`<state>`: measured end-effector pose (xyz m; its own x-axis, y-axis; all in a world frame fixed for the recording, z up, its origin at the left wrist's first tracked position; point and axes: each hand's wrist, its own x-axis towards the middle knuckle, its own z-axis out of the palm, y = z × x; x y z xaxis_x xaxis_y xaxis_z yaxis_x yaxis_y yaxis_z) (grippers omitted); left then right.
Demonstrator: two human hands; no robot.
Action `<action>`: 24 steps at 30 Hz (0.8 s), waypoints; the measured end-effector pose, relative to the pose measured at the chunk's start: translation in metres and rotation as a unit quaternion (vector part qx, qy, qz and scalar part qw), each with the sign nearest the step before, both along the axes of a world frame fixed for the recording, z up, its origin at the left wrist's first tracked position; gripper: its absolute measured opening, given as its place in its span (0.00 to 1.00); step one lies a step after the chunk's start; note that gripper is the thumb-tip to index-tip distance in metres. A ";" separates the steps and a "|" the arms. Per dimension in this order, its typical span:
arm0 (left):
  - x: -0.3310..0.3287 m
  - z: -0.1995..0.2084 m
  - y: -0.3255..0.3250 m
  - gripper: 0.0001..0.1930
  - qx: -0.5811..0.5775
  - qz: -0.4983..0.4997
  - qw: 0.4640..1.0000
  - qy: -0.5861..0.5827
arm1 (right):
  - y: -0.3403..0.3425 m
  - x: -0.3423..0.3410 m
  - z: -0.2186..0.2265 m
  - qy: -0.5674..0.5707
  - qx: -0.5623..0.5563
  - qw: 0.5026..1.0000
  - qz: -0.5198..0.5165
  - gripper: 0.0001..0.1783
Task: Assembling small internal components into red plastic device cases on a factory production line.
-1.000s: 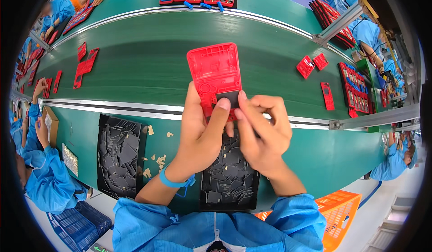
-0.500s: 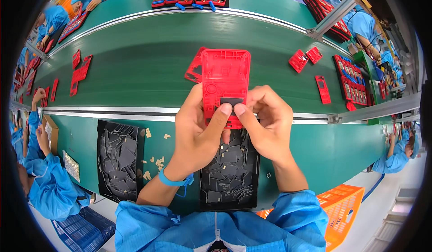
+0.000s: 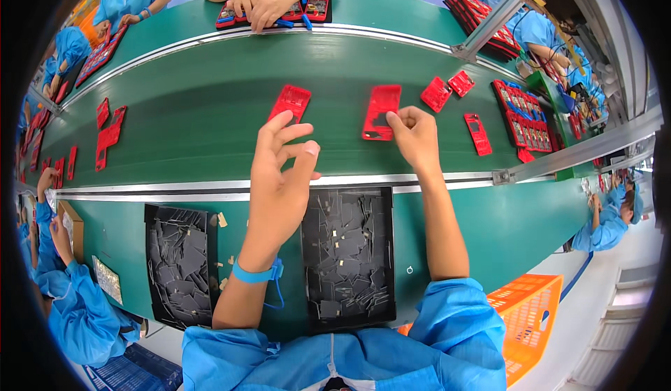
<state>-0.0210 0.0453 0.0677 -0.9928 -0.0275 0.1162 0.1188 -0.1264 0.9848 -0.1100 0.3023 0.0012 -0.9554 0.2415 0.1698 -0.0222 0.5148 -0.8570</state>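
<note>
My right hand (image 3: 417, 136) pinches the lower right corner of a red plastic housing (image 3: 383, 104), which is slightly blurred over the green belt. A dark patch shows in the lower part of that housing. My left hand (image 3: 279, 174), with a blue wrist strap (image 3: 255, 273), is open, its fingers spread and nothing in them. Its fingertips are just in front of another red plastic housing (image 3: 293, 99) on the belt; whether they touch it I cannot tell. Below my hands stands a black tray (image 3: 392, 251) of thin dark grey pads.
A second black tray (image 3: 212, 265) of pads stands left, beside small beige pieces (image 3: 222, 220). Red housings (image 3: 436, 94) lie along the green belt (image 3: 231, 125). A metal rail (image 3: 349, 180) edges the belt. Co-workers' hands (image 3: 262, 6) work across it. An orange crate (image 3: 531, 321) stands at lower right.
My hands have parted. The right carried the red housing away from me and to the right, onto or over the belt. The left let go of it and opened near another housing.
</note>
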 end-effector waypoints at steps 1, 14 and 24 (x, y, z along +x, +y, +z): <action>-0.001 0.003 -0.001 0.28 0.002 0.000 1.000 0.002 | 0.014 -0.007 -0.010 -0.026 0.042 0.999 -0.013 0.15; -0.010 -0.004 -0.010 0.24 -0.088 -0.056 0.992 0.068 | 0.040 -0.009 0.026 0.074 0.248 0.966 -0.011 0.12; -0.005 -0.008 0.000 0.23 -0.152 -0.087 0.970 0.166 | -0.067 0.112 0.115 -0.006 -0.301 0.943 0.140 0.08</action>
<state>-0.0259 0.0457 0.0596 -0.8857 0.2223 0.4076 0.4395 0.1182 0.8905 0.0025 0.2350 0.1164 -0.9970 0.0288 0.0715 -0.0738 -0.0901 -0.9932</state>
